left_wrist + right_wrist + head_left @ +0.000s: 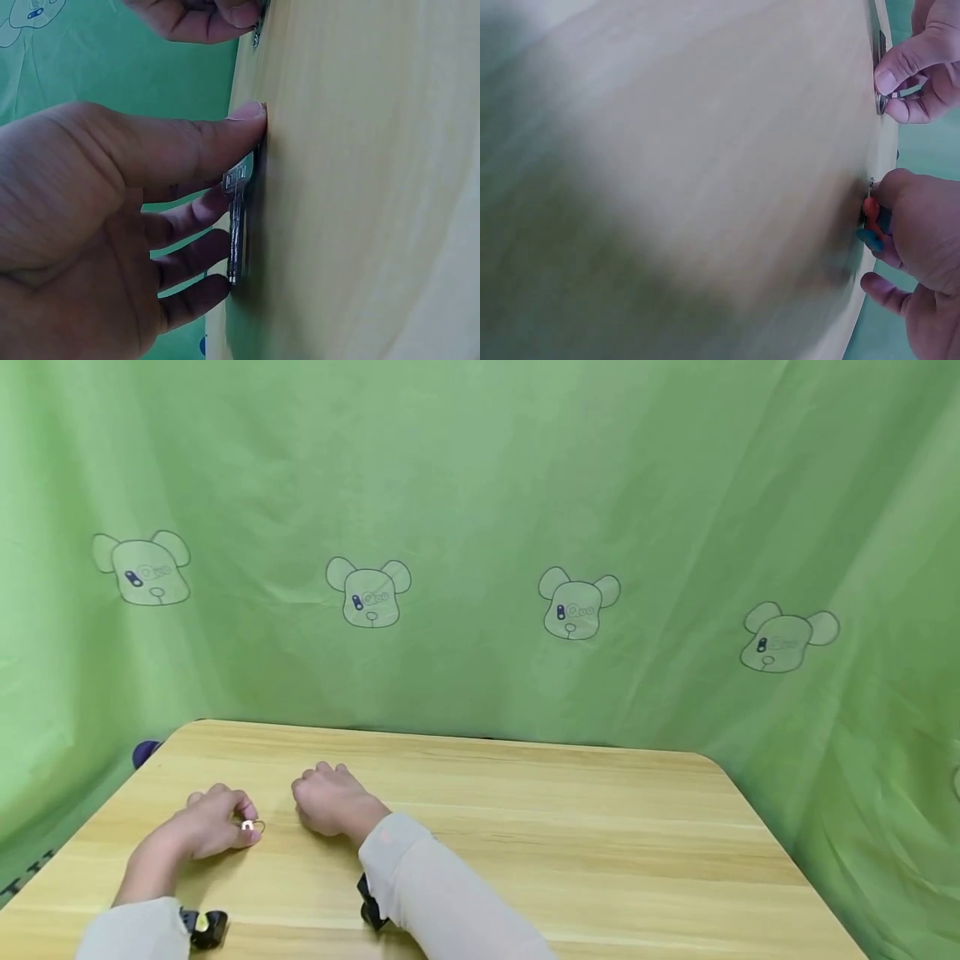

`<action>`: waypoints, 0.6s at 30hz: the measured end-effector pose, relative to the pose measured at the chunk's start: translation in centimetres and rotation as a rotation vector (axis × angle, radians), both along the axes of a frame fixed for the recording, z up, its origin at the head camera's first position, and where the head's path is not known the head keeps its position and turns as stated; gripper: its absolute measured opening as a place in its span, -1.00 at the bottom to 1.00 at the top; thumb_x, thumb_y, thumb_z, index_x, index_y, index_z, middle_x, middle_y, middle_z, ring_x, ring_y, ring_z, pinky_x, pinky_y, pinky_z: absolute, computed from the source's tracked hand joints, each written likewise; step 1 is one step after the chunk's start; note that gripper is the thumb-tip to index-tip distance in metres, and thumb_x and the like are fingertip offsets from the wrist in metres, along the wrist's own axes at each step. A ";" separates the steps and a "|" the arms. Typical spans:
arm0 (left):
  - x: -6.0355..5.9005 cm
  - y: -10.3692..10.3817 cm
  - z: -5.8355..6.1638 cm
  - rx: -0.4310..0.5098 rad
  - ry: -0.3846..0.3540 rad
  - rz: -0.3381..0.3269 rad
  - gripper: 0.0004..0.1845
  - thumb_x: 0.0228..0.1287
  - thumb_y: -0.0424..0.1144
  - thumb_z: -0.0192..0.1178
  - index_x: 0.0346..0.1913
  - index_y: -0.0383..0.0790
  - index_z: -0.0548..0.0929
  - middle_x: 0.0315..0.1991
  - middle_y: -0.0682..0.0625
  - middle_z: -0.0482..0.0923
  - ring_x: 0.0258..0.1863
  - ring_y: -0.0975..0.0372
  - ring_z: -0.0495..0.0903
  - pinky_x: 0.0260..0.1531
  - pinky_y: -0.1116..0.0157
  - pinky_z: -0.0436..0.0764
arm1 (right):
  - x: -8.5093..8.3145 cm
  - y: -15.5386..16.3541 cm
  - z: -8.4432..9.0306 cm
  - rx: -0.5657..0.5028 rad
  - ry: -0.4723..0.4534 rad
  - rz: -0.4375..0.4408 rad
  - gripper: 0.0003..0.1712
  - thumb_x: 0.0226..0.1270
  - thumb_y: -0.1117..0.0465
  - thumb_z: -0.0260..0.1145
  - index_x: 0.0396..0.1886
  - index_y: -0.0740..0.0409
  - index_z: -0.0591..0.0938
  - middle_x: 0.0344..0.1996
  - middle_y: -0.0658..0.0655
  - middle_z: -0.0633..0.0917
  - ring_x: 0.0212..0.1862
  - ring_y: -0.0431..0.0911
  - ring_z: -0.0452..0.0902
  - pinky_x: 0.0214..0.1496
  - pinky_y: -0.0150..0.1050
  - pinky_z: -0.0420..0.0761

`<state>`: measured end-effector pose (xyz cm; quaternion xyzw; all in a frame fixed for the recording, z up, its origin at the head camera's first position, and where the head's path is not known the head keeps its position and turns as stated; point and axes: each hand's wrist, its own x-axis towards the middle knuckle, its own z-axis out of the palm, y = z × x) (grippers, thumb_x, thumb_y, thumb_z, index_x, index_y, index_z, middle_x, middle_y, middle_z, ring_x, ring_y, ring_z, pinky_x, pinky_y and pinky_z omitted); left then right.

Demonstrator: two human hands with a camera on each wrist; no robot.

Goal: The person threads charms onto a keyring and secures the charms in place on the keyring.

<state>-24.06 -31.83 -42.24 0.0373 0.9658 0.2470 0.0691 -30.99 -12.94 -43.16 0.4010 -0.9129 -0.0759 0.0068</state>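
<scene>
Head view, lower left of frame: the left hand (213, 828) pinches a silver key (237, 225) against the counter (570, 827), the right hand (330, 802) curls round small red-and-blue pieces (871, 221); neither lifted yet.

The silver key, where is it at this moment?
The silver key lies on the wooden table under the left hand, near the table's left side; in the left wrist view the thumb and fingers are around it.

left hand (213, 827) on table (570, 843), key (237, 225) under it, right hand (330, 802) beside
</scene>
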 end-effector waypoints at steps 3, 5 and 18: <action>-0.2 0.0 -0.1 0.059 -0.001 -0.018 -0.76 0.23 -0.23 0.45 -0.23 -0.22 0.57 -0.27 -0.04 0.52 -0.21 0.04 0.43 -0.16 0.05 0.46 | -0.2 0.4 0.0 -0.030 -0.037 -0.006 -0.87 0.59 0.08 0.14 -0.17 -0.12 0.61 -0.17 -0.15 0.60 -0.11 -0.20 0.38 0.16 -0.24 0.50; -0.5 0.2 -0.1 0.101 0.003 -0.030 -0.76 0.21 -0.31 0.45 -0.24 -0.25 0.55 -0.32 -0.01 0.53 -0.27 0.11 0.46 -0.19 0.12 0.47 | -0.4 0.9 0.2 -0.071 -0.070 -0.001 -0.88 0.58 0.12 0.16 -0.21 -0.10 0.60 -0.20 -0.15 0.57 -0.14 -0.20 0.35 0.09 -0.29 0.48; -0.1 -0.3 0.1 0.182 0.002 -0.028 -0.82 0.22 -0.44 0.40 -0.20 -0.31 0.59 -0.37 -0.01 0.58 -0.35 0.17 0.53 -0.25 0.19 0.52 | -0.8 2.8 1.3 -0.298 -0.233 0.034 -0.86 0.52 0.34 0.18 -0.17 0.03 0.63 -0.14 -0.14 0.59 -0.14 -0.22 0.29 -0.08 -0.45 0.32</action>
